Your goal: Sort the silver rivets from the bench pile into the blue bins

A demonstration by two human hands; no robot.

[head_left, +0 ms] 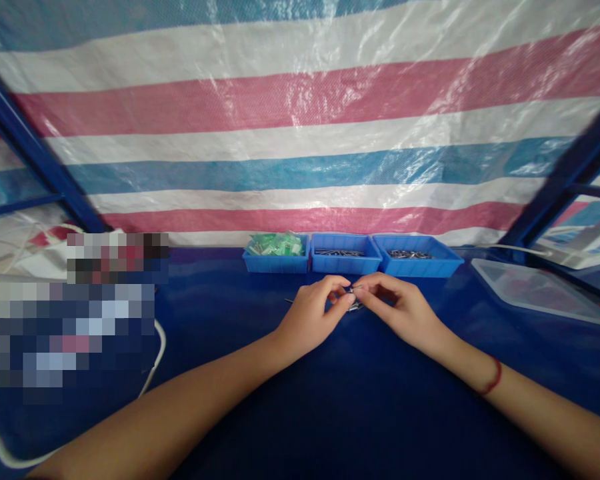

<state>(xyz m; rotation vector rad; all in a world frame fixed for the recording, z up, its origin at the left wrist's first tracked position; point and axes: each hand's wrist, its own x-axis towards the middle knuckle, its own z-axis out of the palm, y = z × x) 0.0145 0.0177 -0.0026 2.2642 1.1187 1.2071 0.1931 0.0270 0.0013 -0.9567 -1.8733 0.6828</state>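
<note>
My left hand (316, 312) and my right hand (397, 305) meet over the blue table, thumbs and forefingers closed. Between the fingertips is a small silvery metal part (351, 291), gripped from both sides; its exact kind is too small to make out. Just below the fingertips, more slim metal pieces (355, 307) show, partly hidden by the hands. A thin dark rod end (289, 301) sticks out left of my left hand. Behind the hands stand a blue bin (345, 267) with thin metal rods and another blue bin (420, 268) with small metal parts.
A third blue bin (276, 265) holds green-and-clear plastic packets. A translucent plastic lid (540, 291) lies at the right. White cable (161, 347) loops over the left side, near a blurred-out area. A striped plastic sheet (300, 160) hangs behind, between blue frame posts (565, 173).
</note>
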